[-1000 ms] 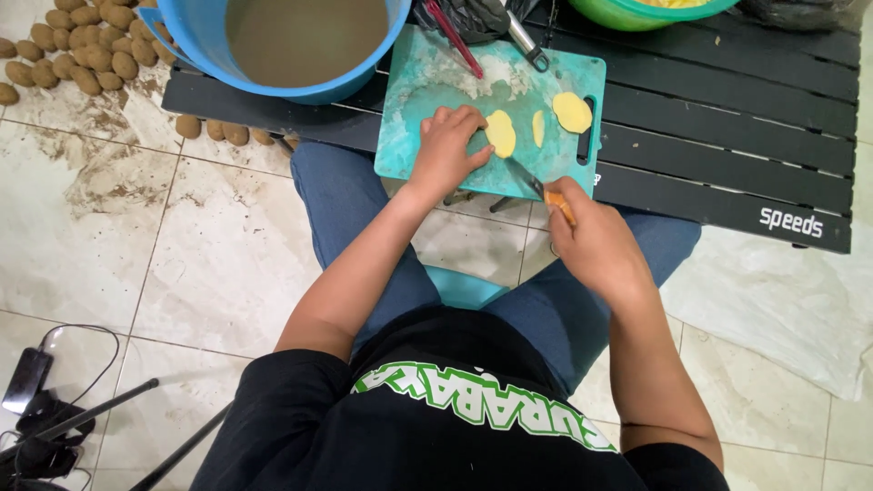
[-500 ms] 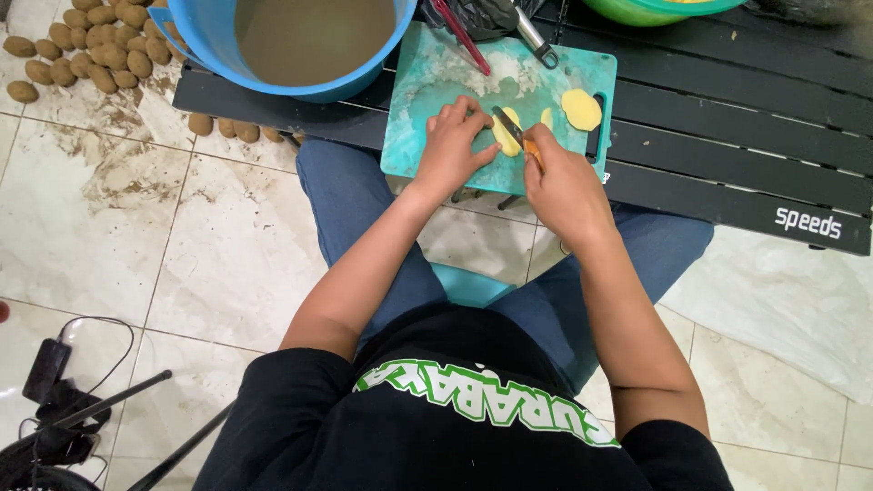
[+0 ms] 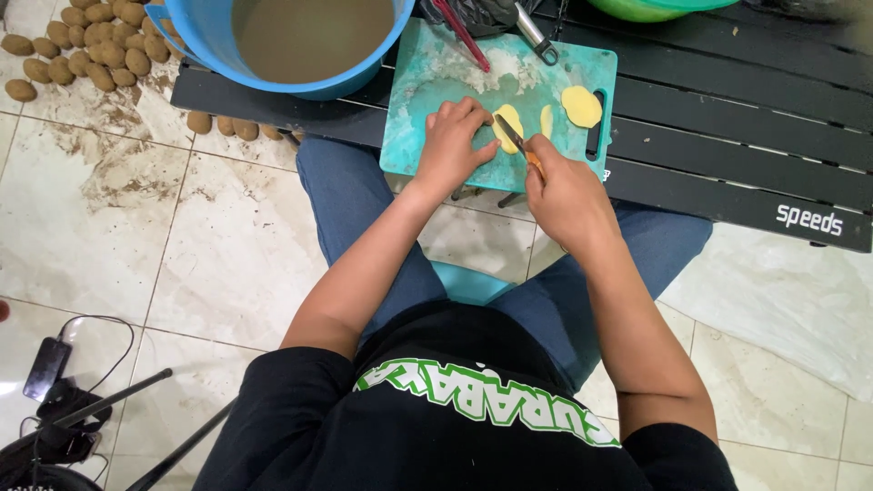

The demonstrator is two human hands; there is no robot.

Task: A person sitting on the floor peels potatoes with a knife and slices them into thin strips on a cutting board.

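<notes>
- Fingers first: the left hand (image 3: 450,145) has its fingers (image 3: 468,111) curled and pressed down on a peeled potato half (image 3: 507,127), while the right hand (image 3: 564,191) is wrapped tight around the orange handle of a small knife (image 3: 515,136), whose blade is laid across that potato piece.
- A black slatted table (image 3: 727,145) is set over the person's knees, with everything else parked on it.
- A big blue bucket (image 3: 205,32) of murky water is seen at the table's left end.
- The teal cutting board (image 3: 427,136) is placed right beside the bucket, hanging a bit over the table's near edge.
- Brown unpeeled potatoes (image 3: 82,50) are piled on the tiled floor to the left.
- Two more pale potato slices (image 3: 580,105) are lying on the board, just right of the one being held.
</notes>
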